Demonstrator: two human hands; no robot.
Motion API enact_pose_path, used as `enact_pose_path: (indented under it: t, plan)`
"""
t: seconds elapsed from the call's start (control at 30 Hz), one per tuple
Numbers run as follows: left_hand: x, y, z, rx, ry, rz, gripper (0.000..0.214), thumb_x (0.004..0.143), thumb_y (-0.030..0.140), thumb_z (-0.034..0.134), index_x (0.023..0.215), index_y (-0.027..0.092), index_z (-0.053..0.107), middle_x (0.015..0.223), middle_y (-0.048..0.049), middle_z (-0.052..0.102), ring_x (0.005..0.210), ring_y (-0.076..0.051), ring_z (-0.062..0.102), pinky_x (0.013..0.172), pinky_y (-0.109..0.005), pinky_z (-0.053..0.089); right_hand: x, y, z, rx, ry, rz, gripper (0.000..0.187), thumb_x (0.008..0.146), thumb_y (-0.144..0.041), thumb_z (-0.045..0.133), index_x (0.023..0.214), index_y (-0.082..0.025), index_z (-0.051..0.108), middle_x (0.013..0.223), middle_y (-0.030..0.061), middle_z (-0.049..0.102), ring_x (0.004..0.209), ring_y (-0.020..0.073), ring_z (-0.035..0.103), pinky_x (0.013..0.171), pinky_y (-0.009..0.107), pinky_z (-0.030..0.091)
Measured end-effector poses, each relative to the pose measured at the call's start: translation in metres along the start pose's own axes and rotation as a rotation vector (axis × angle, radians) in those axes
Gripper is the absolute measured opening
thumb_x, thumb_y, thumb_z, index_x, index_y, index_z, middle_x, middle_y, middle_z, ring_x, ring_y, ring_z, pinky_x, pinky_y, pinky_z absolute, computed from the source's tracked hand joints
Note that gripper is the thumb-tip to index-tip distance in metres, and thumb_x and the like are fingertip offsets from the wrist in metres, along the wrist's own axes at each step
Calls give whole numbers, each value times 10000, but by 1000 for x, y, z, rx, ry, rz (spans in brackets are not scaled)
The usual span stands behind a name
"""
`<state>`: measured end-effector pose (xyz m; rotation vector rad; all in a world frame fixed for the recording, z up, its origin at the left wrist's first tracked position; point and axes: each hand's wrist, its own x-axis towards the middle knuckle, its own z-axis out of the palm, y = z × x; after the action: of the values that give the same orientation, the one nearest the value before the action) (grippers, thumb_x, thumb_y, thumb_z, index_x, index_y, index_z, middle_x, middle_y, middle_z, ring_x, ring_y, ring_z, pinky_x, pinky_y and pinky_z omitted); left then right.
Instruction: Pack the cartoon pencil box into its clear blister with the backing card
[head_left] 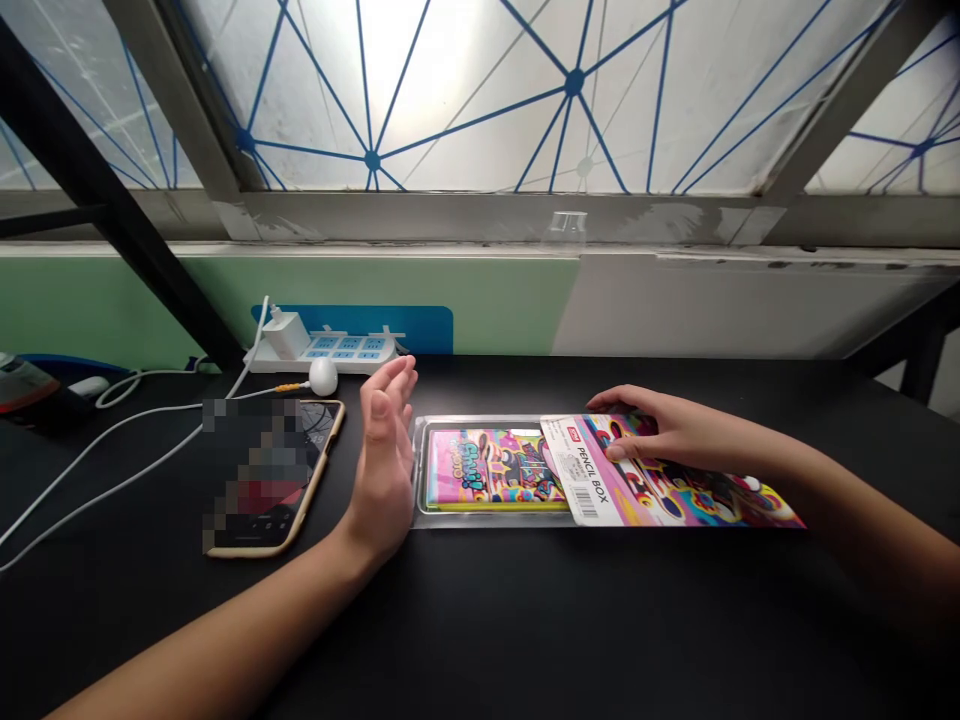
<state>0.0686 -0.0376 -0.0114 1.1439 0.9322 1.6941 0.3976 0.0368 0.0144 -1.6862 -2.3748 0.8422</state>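
Standing left hand [384, 455]: open and upright on its little-finger edge on the table, fingers straight and together, palm facing right; it holds nothing and sits just beside the left end of the clear pack, touching it or nearly so.
Right hand [660, 425]: open and laid flat, palm down, on the far part of the printed card, fingers pointing left, thumb tip near the words "PENCIL BOX"; it presses on the card rather than closing around it.
Pencil box [491, 468]: flat, bright pink and yellow with cartoon print, lying in the middle of the table between the two hands, its long side running left to right.
Clear pack [418, 470]: see-through plastic shell around the pencil box, its left rim showing bare.
Printed card [675, 490]: colourful sheet with a barcode, overlapping the right end of the pack and reaching out to the right under the right forearm.
Phone [274, 478]: face up, gold-edged, just left of the left hand.
Power strip [349, 350]: far left by the wall, with a white charger [286, 333] plugged in.
Cables [112, 440]: white, trailing left and near across the black table [480, 620].
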Motion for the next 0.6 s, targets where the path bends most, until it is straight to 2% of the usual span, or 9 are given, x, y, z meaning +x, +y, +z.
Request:
enact_pose_path:
  t: [0.13,0.27,0.37,0.43,0.53,0.6]
  plan:
    - [0,0,-2,29,10,-19,556,999,689,341,1371,302,487,1585,-80,446,1542,-245,256,1254,-499,106,16,-27,8,-132,-50,-74,825,781,-724,654,1464,-280,529,1506,108,546,1339,392,524,1106,514,435]
    - [-1,-1,-5,30,9,1,564,999,689,349,1377,292,486,1584,-85,447,1537,-243,268,1251,-499,130,39,-84,26,-225,-129,-184,862,818,-763,578,1489,-225,510,1541,142,505,1388,415,451,1136,540,360]
    - [-1,-1,-5,17,5,-8,570,1001,690,340,1384,292,481,1581,-85,449,1538,-243,265,1250,-496,139,56,-127,42,-243,-147,-318,798,870,-735,535,1451,-189,550,1483,166,565,1363,402,483,1130,542,332]
    - [0,-1,-5,24,8,-12,570,1007,686,323,1380,287,486,1568,-87,463,1534,-245,272,1247,-493,152,62,-146,49,-280,-148,-379,755,892,-703,538,1438,-182,559,1446,175,596,1336,389,516,1126,553,319]
    - [2,-1,-6,66,40,-54,476,1032,609,358,1348,285,503,1542,-79,490,1508,-237,322,1242,-476,176,60,-153,50,-369,-54,-421,736,878,-675,592,1427,-186,562,1462,191,578,1332,401,521,1138,617,271]
    - [4,0,-7,89,87,-151,338,1026,457,470,1315,287,512,1524,-69,507,1466,-233,387,1212,-451,256,51,-142,49,-400,45,-429,720,870,-668,609,1424,-212,560,1487,188,555,1344,410,513,1149,656,233]
